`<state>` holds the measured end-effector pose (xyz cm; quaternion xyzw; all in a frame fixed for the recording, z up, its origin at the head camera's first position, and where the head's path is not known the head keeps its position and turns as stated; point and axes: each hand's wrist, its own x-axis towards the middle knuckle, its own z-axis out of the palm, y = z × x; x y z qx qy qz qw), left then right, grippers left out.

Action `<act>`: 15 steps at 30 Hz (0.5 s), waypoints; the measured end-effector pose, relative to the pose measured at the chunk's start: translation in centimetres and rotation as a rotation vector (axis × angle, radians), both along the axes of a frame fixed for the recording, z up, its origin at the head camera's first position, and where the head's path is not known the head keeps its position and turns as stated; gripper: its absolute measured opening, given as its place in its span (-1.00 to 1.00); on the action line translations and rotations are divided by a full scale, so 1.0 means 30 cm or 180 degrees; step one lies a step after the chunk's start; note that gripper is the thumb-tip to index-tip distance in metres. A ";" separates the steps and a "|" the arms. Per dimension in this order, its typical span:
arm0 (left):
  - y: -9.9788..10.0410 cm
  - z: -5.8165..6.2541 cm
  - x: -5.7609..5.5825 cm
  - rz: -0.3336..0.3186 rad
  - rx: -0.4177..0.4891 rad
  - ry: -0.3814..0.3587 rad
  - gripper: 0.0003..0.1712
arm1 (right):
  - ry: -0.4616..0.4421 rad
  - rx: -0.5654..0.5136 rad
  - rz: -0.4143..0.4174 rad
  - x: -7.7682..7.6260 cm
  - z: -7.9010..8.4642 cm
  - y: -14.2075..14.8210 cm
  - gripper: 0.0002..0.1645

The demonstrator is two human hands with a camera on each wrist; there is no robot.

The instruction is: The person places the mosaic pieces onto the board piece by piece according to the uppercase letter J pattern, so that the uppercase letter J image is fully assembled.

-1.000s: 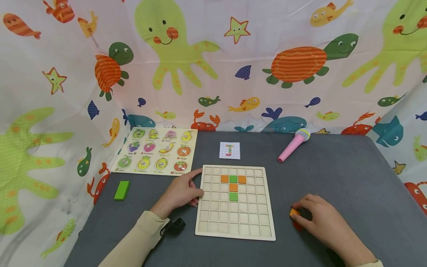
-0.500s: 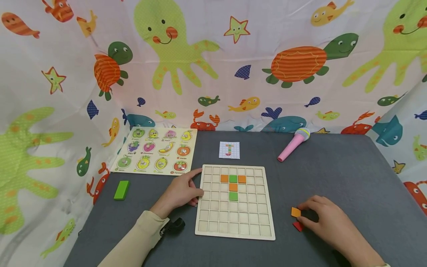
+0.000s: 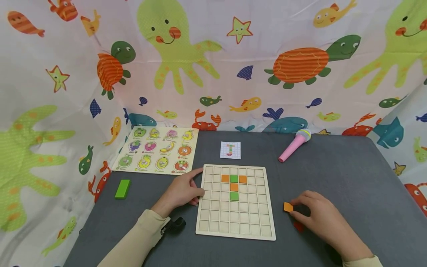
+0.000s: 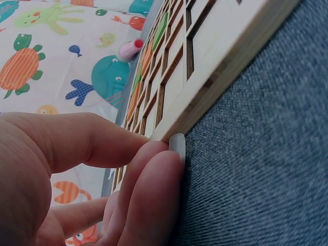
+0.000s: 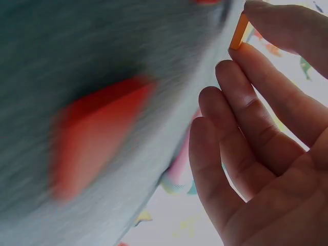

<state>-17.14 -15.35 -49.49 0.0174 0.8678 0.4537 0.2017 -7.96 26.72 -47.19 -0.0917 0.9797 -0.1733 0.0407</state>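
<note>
A square wooden grid board (image 3: pixel 235 230) lies on the table, with orange and green tiles (image 3: pixel 234 187) set in a T shape near its top. My left hand (image 3: pixel 181 191) holds the board's left edge; in the left wrist view its thumb and fingertips (image 4: pixel 154 154) meet at the wooden rim. To the right of the board, my right hand (image 3: pixel 318 213) pinches an orange square tile (image 3: pixel 288 207) between thumb and index finger. The same orange tile (image 5: pixel 239 32) shows edge-on in the right wrist view, the other fingers extended. Below that hand lies a red piece (image 3: pixel 298 226), partly hidden by it.
Behind the board lies a small pattern card (image 3: pixel 230 150). A fruit puzzle board (image 3: pixel 153 150) is at the back left, with a green block (image 3: pixel 122 189) in front of it. A pink toy microphone (image 3: pixel 294 145) lies at the back right. A printed cloth (image 3: pixel 213 66) hangs behind the table.
My right hand has gone from touching the orange tile beside the red piece to pinching it and has shifted it slightly left and back. The left hand stays at the board's edge.
</note>
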 end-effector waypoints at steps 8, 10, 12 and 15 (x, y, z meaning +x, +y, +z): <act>0.002 0.006 0.003 -0.0019 0.0025 0.0013 -0.05 | 0.0218 -0.0140 0.0327 -0.073 0.039 -0.170 -0.74; 0.001 0.006 0.003 -0.0023 0.0030 0.0016 -0.05 | 0.0253 -0.0172 0.0418 -0.088 0.041 -0.216 -0.76; 0.000 0.006 0.003 -0.0028 0.0042 0.0018 -0.05 | 0.0262 -0.0222 0.0498 -0.099 0.041 -0.260 -0.79; -0.003 0.005 0.002 -0.0019 0.0061 0.0010 -0.05 | 0.0267 -0.0285 0.0615 -0.111 0.037 -0.318 -0.82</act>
